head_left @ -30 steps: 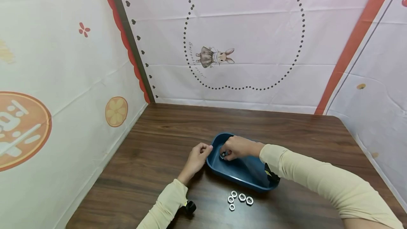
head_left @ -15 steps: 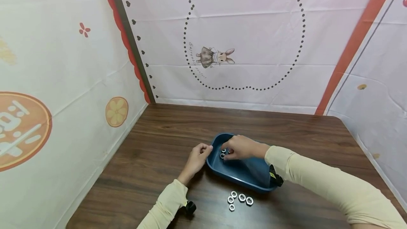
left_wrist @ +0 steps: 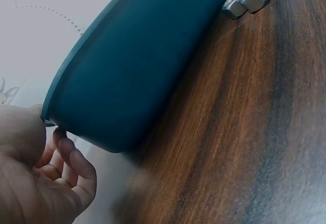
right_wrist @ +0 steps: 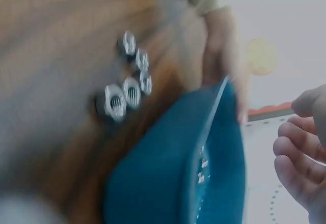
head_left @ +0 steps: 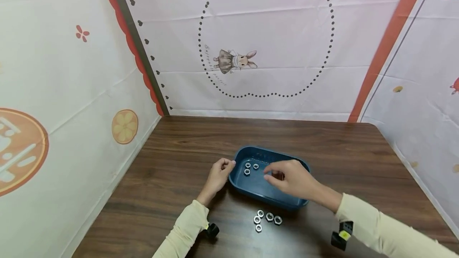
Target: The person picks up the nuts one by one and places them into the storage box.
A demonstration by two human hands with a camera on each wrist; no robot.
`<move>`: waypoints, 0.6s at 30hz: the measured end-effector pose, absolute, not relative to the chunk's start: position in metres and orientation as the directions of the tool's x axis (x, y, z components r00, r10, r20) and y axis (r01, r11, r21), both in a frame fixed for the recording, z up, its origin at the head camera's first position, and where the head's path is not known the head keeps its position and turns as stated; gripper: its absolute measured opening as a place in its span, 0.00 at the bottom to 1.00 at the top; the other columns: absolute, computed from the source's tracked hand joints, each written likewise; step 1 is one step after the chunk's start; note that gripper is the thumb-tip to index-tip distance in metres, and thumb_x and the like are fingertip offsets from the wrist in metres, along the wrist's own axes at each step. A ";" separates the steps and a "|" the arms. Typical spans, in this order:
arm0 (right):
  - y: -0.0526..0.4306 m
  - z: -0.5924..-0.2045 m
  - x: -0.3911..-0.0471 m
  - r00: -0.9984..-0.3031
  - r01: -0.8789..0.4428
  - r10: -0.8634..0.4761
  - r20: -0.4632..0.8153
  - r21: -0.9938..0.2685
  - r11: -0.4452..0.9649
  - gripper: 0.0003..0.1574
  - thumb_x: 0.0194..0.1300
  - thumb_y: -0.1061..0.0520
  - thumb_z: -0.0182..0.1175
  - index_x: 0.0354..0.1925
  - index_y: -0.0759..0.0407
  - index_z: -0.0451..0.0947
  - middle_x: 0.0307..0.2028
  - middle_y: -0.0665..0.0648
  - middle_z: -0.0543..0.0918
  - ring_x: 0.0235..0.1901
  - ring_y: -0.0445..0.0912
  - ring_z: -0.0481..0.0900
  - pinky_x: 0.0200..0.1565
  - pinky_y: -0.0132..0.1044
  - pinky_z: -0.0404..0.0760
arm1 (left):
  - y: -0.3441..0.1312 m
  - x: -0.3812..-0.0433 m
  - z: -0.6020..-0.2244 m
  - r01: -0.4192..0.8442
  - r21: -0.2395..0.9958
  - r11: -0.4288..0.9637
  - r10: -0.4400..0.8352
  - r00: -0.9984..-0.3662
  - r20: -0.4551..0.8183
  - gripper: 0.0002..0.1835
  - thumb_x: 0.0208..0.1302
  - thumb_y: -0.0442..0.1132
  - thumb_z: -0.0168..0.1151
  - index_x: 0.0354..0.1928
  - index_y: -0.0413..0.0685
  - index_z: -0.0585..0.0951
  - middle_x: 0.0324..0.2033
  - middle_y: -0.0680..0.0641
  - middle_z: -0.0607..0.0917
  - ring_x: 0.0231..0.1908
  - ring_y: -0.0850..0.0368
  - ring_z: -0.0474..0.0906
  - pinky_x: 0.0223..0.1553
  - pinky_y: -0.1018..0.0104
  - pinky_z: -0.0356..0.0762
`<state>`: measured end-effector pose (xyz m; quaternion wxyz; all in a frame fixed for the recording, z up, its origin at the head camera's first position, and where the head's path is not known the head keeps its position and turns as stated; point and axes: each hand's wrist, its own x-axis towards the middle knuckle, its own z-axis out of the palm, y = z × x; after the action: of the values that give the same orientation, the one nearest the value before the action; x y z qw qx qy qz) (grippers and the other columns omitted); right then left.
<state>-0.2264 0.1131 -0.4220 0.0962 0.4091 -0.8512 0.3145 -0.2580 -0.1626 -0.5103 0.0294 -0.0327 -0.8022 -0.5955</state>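
A blue plastic tray lies on the wooden table. My left hand pinches its rim at the left end; in the left wrist view the thumb is at the rim and the curled fingers are just below it. Three steel hex nuts, one of them the nearer nut, lie in the tray's left part. Over the tray's right part is my right hand, with nothing between its loosely bent fingers. Several more hex nuts lie on the table in front of the tray.
The brown wood-grain table reaches back to a printed white cloth. More cloth hangs along the left and right sides. A black wrist camera sits at the left sleeve, another camera at the right.
My right hand has let go of a nut inside the tray and moved right, uncovering three nuts there. The left hand keeps its place at the rim. The head view has shifted slightly.
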 end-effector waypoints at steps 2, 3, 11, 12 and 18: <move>0.119 -0.425 -0.213 -0.643 -0.761 -0.611 0.463 -0.478 0.439 0.06 0.68 0.58 0.68 0.44 0.51 0.88 0.22 0.35 0.75 0.20 0.28 0.67 0.23 0.27 0.72 | -0.163 -0.258 -0.511 0.085 0.954 0.287 0.007 -0.996 0.087 0.17 0.76 0.48 0.60 0.42 0.39 0.81 0.26 0.46 0.76 0.24 0.59 0.70 0.27 0.68 0.70; 0.121 -0.428 -0.207 -0.638 -0.765 -0.601 0.481 -0.485 0.424 0.07 0.67 0.60 0.68 0.43 0.51 0.87 0.22 0.35 0.75 0.20 0.28 0.67 0.23 0.27 0.72 | -0.163 -0.258 -0.511 0.084 0.954 0.288 0.006 -0.996 0.086 0.16 0.76 0.48 0.60 0.43 0.39 0.81 0.26 0.47 0.76 0.24 0.59 0.70 0.27 0.68 0.70; 0.139 -0.454 -0.166 -0.612 -0.790 -0.561 0.557 -0.456 0.409 0.10 0.58 0.62 0.74 0.39 0.52 0.86 0.25 0.35 0.77 0.23 0.25 0.69 0.25 0.19 0.71 | -0.158 -0.249 -0.492 0.090 0.952 0.293 0.013 -0.996 0.090 0.14 0.77 0.42 0.59 0.43 0.34 0.80 0.25 0.49 0.73 0.23 0.59 0.68 0.26 0.69 0.67; 0.141 -0.457 -0.162 -0.617 -0.787 -0.557 0.556 -0.460 0.411 0.10 0.58 0.62 0.74 0.39 0.51 0.86 0.25 0.35 0.77 0.23 0.25 0.69 0.25 0.19 0.71 | -0.157 -0.246 -0.487 0.085 0.951 0.296 0.016 -0.996 0.084 0.14 0.77 0.41 0.58 0.43 0.33 0.80 0.25 0.49 0.73 0.23 0.59 0.68 0.26 0.70 0.67; 0.145 -0.476 -0.142 -0.707 -0.703 -0.551 0.444 -0.529 0.476 0.11 0.60 0.52 0.76 0.40 0.50 0.86 0.24 0.33 0.75 0.23 0.27 0.70 0.25 0.22 0.72 | -0.158 -0.253 -0.503 0.071 0.948 0.309 -0.009 -0.997 0.077 0.15 0.77 0.43 0.59 0.44 0.34 0.80 0.26 0.48 0.74 0.23 0.59 0.68 0.26 0.69 0.67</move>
<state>-0.1424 0.1454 -0.4761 0.1066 0.3676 -0.8525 0.3561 -0.2530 -0.1583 -0.5033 0.0339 -0.0191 -0.8083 -0.5874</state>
